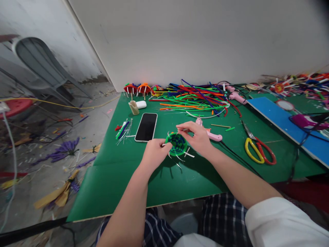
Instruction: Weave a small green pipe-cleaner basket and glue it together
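A small round piece woven from green and blue pipe cleaners [177, 144] is held up over the green tabletop, with thin white strips sticking out around its rim. My left hand [156, 151] is closed on its left edge, thumb and fingers pinched together. At the upper right rim, the fingertips of my right hand [196, 135] are pinched on the same piece; the exact bit between them is too small to make out. Just behind my right hand lies a pink glue gun [215, 136] with a dark cord. A smartphone [146, 127] lies left of the woven piece.
Loose pipe cleaners [192, 94] are heaped along the back of the table [108, 185]. Red and orange domed pieces [144, 88] stand on sticks at the back left. Scissors [257, 147] and a blue board [290, 123] lie to the right. Scraps litter the floor.
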Motion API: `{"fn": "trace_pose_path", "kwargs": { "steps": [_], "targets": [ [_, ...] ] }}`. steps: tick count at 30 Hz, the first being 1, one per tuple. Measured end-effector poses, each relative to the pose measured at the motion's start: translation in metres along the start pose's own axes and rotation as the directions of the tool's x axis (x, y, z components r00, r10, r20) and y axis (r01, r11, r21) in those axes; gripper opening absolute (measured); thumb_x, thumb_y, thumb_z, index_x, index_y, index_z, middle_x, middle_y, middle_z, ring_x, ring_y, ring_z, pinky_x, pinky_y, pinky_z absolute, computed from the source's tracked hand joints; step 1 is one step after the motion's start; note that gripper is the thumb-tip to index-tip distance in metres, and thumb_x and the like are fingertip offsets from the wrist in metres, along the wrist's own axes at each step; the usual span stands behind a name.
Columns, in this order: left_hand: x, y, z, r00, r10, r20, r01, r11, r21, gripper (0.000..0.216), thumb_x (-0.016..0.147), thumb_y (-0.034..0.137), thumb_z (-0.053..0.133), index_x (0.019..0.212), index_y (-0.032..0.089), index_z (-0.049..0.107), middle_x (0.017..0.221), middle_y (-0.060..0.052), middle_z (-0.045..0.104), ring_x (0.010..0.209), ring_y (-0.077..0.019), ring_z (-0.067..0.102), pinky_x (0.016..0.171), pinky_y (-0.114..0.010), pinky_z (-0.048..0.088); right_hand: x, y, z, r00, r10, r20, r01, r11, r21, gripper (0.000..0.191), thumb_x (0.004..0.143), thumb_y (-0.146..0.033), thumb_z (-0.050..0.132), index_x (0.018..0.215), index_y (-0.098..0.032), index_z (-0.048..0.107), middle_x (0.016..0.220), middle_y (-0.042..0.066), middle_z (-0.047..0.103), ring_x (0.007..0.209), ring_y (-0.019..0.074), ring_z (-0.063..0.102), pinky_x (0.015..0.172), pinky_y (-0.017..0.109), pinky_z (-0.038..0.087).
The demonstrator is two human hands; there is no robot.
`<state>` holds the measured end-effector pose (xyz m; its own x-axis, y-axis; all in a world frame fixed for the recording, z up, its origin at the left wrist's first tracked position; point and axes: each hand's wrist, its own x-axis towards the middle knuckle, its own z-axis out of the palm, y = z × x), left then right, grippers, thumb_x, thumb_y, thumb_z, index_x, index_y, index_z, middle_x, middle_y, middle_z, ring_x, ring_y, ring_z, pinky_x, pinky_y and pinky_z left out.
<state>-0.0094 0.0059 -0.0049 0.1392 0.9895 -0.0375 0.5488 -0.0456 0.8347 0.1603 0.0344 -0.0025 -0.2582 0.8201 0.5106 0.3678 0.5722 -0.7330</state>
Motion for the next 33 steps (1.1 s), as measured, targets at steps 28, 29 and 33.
{"fn": "trace_pose_path", "kwargs": {
  "steps": [28,29,33],
  "targets": [
    [0.0008,0.0,-0.0012,1.0,-0.009,0.014,0.009,1.0,0.029,0.028,0.07,0.028,0.042,0.047,0.016,0.033,0.045,0.005,0.027,0.046,-0.0068,0.025,0.044,-0.023,0.017,0.0005,0.0068,0.0009,0.996,-0.072,0.06,0.073,0.997,-0.021,0.029,0.079,-0.015,0.051,0.107,-0.025,0.052,0.087,-0.001,0.063,0.079,0.0107,0.061,0.077,0.028,0.051],
    [0.0007,0.0,-0.0011,1.0,-0.006,0.012,0.006,0.999,0.033,0.028,0.07,0.028,0.042,0.047,0.016,0.032,0.045,0.005,0.027,0.046,-0.0068,0.025,0.044,-0.023,0.018,0.0003,0.0068,0.001,0.995,-0.075,0.063,0.076,0.997,-0.013,0.029,0.08,-0.015,0.05,0.107,-0.025,0.051,0.087,-0.001,0.064,0.079,0.0106,0.061,0.077,0.028,0.051],
    [-0.0002,0.0,-0.0013,1.0,0.011,0.013,-0.012,0.998,0.064,0.027,0.07,0.027,0.041,0.047,0.016,0.032,0.045,0.005,0.026,0.045,-0.0068,0.025,0.044,-0.023,0.017,-0.0004,0.0065,0.0011,0.994,-0.085,0.062,0.088,0.996,-0.031,0.029,0.081,-0.015,0.048,0.107,-0.025,0.051,0.087,-0.001,0.064,0.082,0.0108,0.061,0.079,0.028,0.05]
  ]
}}
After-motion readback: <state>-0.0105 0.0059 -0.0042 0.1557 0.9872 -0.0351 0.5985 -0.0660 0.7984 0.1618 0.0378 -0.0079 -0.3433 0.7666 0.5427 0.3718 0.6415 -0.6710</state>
